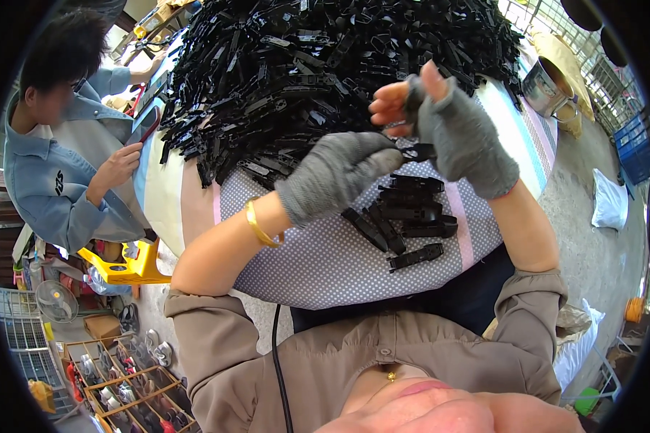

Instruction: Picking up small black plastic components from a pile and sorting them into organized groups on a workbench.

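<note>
Both hands wear grey fingerless-style gloves and meet above the front of the table. My left hand (339,173) pinches a small black plastic part (417,152) between thumb and fingers, palm down. My right hand (464,141) is raised just beside it, thumb up and fingers stretched out; the part's far end reaches the heel of this glove, and I cannot tell whether they touch. Below them, several similar long black parts (417,211) lie in a loose group on the dotted grey tablecloth (303,270). A large heap of black plastic parts (289,79) covers the table's far side.
A co-worker in a light blue shirt (68,169) sits at the left, holding a dark red-edged object (150,124). A metal bucket (544,88) stands at the right edge. Under the left side is a yellow stool (133,265). A black cable (279,361) hangs near my body.
</note>
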{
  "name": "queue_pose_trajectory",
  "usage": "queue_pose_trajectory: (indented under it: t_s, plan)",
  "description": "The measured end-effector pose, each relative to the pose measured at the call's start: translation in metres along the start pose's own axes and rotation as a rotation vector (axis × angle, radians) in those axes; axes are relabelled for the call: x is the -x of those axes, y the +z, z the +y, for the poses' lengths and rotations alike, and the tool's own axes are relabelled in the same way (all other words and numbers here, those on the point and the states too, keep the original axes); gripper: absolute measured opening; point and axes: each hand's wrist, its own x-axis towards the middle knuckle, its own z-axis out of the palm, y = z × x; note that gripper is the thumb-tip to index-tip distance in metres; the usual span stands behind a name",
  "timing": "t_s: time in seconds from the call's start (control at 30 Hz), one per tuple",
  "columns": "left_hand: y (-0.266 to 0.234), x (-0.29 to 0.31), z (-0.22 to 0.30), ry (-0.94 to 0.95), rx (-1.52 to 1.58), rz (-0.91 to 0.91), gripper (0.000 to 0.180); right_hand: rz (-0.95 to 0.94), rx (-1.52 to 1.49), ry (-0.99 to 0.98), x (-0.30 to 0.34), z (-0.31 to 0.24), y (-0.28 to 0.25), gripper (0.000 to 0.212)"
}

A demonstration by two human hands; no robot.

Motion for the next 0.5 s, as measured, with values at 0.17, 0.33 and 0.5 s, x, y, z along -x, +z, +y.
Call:
queue_pose_trajectory:
  t_s: [0.17, 0.33, 0.5]
  plan:
    - [0.017, 0.003, 0.004, 0.138, -0.135, 0.023, 0.024, -0.058, 0.186, -0.187, 0.007, 0.002, 0.016, 0.070]
    - [0.020, 0.005, 0.018, 0.227, -0.577, -0.006, 0.024, -0.173, -0.157, -0.088, 0.001, 0.003, 0.003, 0.089]
    - [0.025, 0.018, 0.023, 0.312, -0.705, 0.004, 0.030, 0.154, 0.563, -0.090, -0.012, 0.003, -0.047, 0.050]
